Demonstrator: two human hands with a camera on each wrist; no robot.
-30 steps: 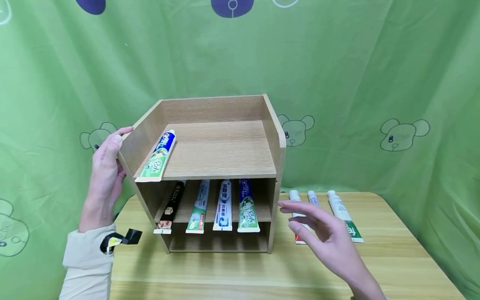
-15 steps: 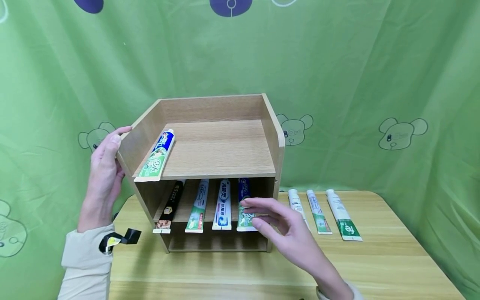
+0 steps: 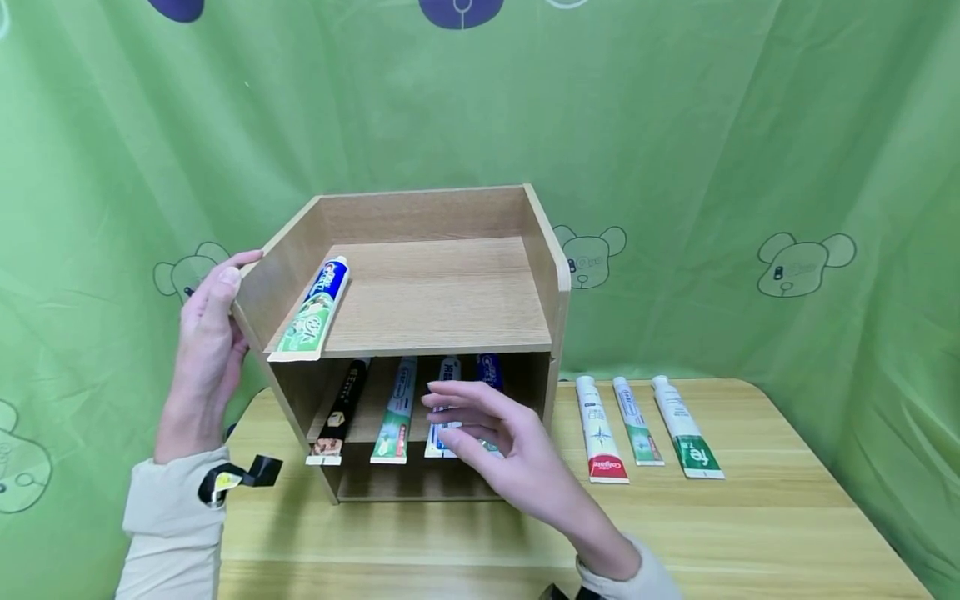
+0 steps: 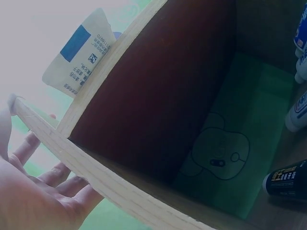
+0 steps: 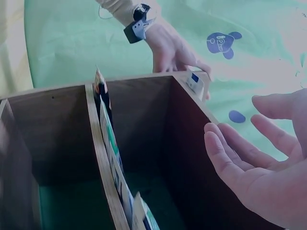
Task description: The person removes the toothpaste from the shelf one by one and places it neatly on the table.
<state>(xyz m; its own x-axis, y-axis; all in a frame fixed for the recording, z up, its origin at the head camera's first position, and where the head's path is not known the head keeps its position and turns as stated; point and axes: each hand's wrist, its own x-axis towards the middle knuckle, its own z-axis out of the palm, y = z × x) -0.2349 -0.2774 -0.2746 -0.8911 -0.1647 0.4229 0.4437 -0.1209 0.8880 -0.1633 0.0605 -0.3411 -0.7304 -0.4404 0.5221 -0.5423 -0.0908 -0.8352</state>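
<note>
A wooden shelf unit stands on the table. My left hand holds the front edge of its left side panel, thumb by the edge and fingers along the outer side. My right hand hovers before the middle level with fingers loosely bent and nothing in it. Behind it, a white-and-blue toothpaste tube and a blue-and-green one are partly hidden. To their left lie a black toothpaste tube and a green-and-white one. Another blue-and-green tube lies on the top level, at the left.
Right of the unit, a red-and-white Colgate tube, a slim green-and-white tube and a larger white-and-green tube lie on the wooden table. A green curtain hangs behind. Tube ends jut past the shelf fronts.
My right hand has moved left, from beside the tubes on the table to in front of the middle level's tubes. The left hand stays on the side panel.
</note>
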